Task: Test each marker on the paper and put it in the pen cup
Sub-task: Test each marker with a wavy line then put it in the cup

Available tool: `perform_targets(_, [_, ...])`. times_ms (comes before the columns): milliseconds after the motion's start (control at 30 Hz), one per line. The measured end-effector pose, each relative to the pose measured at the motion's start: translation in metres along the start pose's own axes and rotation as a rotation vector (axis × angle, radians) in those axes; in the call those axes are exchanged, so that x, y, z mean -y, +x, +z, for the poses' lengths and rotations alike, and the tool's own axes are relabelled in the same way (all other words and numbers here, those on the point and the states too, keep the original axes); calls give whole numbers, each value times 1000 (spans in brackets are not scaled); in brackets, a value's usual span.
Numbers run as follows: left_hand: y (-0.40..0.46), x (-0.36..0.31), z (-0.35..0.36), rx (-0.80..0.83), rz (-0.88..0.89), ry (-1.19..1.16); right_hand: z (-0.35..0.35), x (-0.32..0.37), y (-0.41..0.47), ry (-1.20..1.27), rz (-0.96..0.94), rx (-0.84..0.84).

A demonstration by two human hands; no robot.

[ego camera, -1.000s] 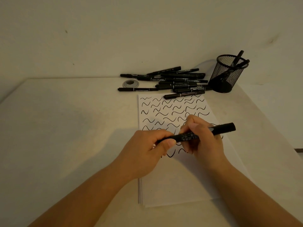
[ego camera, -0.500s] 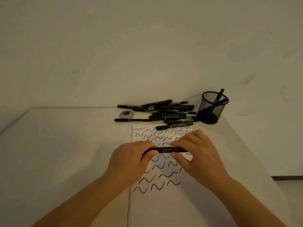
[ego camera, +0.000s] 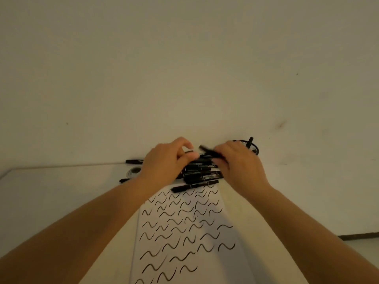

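Note:
My right hand (ego camera: 240,167) is shut on a black marker (ego camera: 209,151), blurred, held just left of the black mesh pen cup (ego camera: 255,149). The cup is mostly hidden behind that hand; one marker (ego camera: 250,141) sticks up from it. My left hand (ego camera: 164,160) hovers over the pile of black markers (ego camera: 201,174) at the back of the table, thumb and fingers pinched on a marker of the pile (ego camera: 202,154). The white paper (ego camera: 229,214), covered with several wavy test lines, lies in front of the pile between my forearms.
A small roll of tape (ego camera: 134,171) lies left of the pile, with stray markers (ego camera: 133,161) beside it. The table (ego camera: 51,193) ends at a plain wall just behind the pile and cup. The table's right edge runs close past the cup.
Both hands held one marker over the paper; now they have moved away to the back. The right hand alone carries that marker near the cup, and the left hand is on the pile.

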State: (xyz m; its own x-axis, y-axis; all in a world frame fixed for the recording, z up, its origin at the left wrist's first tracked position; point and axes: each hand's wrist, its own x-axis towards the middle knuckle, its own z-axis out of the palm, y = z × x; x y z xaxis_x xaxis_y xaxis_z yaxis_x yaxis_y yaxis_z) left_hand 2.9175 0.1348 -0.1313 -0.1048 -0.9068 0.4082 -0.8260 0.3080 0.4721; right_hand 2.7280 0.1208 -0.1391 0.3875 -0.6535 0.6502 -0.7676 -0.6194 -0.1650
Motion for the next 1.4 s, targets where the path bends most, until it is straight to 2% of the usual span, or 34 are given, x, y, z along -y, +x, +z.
perform_targets(133, [41,30,14,60,-138,19,-5,-44,17,417,510,-286])
perform_targets(200, [53,45,28,164,-162,101,-6,-60,21,491,617,-333])
perform_targets(267, [62,56,42,262,-139,218,-3,-73,20,487,652,-305])
perform_targets(367, [71,70,60,294,-104,406,3,-86,16,450,666,-253])
perform_targets(500, [76,86,77,304,-91,496,11,-95,13,428,659,-214])
perform_targets(700, [77,99,91,297,-66,558,23,-98,10,314,604,-77])
perform_targets(933, [80,98,95,294,-63,550,28,-100,8,210,537,-15])
perform_targets(1100, [74,99,88,205,-26,552,27,-96,9,181,485,69])
perform_targets(1167, [70,95,81,166,-25,515,26,-92,7,144,472,55])
perform_targets(1267, [61,82,69,118,-35,441,21,-80,4,4,394,-70])
perform_targets(1400, [36,48,49,80,-74,247,10,-48,-9,64,332,-253])
